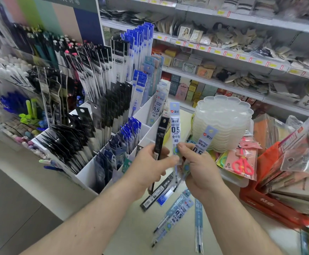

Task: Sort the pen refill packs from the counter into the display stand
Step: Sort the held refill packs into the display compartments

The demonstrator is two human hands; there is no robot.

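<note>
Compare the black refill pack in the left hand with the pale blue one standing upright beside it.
The black pack is dark all over with little legible print; the pale blue pack is light with a bold 0.5. The left hand grips the black one; the right hand pinches the blue. Both are long, narrow and roughly upright.

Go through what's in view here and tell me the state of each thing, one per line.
Left hand: holding a black refill pack upright.
Right hand: gripping light blue refill packs, fanned out.
Loose packs: lying flat on the counter, unsorted.
Display stand: compartments mostly full, packs upright.
Clear trays: stacked.
Scissors: sealed in packaging.
</note>
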